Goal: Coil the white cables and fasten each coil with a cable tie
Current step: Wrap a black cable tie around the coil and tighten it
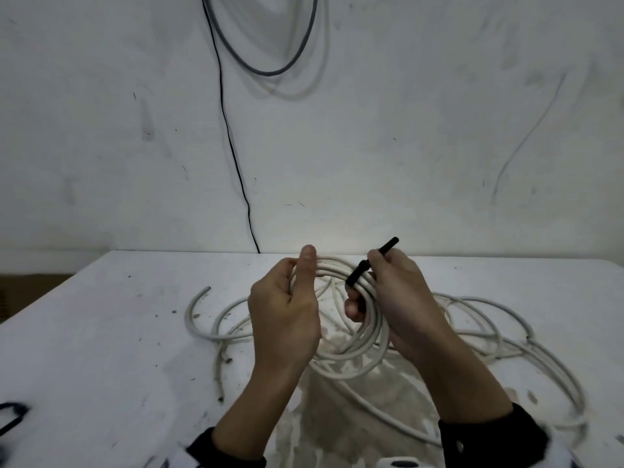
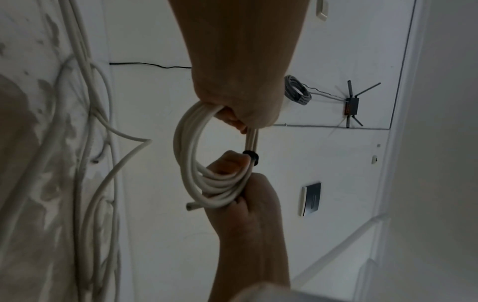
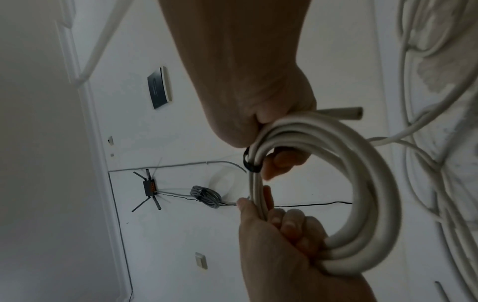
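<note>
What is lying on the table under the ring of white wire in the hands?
Under the held coil of white cable, more loose white cable sprawls on the stained white table. The hands cover part of it.

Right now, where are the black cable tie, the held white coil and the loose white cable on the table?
black cable tie (image 1: 357,274): head view, band crossing the strands.
white coil (image 3: 367,179): right wrist view, outer curve of the loops.
loose white cable (image 1: 526,319): head view, loop lying right of the hands.

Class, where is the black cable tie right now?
In the head view, the black cable tie wraps the white coil right of centre, held by the right hand.
</note>
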### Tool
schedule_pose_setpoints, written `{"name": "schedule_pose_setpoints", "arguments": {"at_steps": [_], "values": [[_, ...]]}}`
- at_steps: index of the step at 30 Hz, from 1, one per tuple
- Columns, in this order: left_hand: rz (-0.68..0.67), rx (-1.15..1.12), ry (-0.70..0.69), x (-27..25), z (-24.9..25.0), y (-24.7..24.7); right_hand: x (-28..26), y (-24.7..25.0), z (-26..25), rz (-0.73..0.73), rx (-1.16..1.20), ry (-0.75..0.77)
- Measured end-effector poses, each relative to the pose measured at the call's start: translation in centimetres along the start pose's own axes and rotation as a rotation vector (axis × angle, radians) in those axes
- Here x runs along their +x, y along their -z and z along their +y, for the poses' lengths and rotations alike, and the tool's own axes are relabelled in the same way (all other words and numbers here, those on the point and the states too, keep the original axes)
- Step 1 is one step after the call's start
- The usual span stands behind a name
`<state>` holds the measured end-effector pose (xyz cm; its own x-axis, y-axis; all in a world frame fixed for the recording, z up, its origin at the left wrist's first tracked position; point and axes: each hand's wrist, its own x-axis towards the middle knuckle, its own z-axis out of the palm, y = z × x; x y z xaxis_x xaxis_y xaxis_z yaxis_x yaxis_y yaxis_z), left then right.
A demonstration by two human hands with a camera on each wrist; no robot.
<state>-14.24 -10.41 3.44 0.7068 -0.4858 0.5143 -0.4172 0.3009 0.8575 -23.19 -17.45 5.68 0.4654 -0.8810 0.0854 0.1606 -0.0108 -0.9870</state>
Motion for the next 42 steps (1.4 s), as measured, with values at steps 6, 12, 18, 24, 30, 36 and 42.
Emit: {"name": "schedule_pose_setpoints", "arguments": {"at_steps": [6, 12, 18, 24, 30, 36, 42], "values": [[0.142, -0.144, 0.089, 0.0, 0.2, 0.0, -1.2, -1.1, -0.7, -0.022, 0.089, 0.100], [-0.220, -0.469, 0.367, 0.4, 0.3, 0.4, -1.0, -0.7, -0.6, 0.086, 0.093, 0.270], [-0.635, -0.126, 0.154, 2.6, -0.3, 3.5, 0.2, 0.6, -0.2, 0.028, 0.005, 0.224], [-0.611, 0.292, -0.333, 2.0, -1.9, 2.9, 0.3, 0.2, 0.4, 0.017, 0.052, 0.100], [-0.611, 0.119, -0.213, 1.7, -0.6, 2.9, 0.3, 0.9, -0.1, -0.088, -0.037, 0.108], [-0.534, -0.126, 0.182, 1.4, 0.1, 2.3, 0.2, 0.4, 0.8, -0.148, -0.120, 0.145], [-0.423, -0.186, 0.193, 1.6, 0.2, 2.4, 0.4, 0.1, 1.2, -0.107, -0.155, 0.173]]}}
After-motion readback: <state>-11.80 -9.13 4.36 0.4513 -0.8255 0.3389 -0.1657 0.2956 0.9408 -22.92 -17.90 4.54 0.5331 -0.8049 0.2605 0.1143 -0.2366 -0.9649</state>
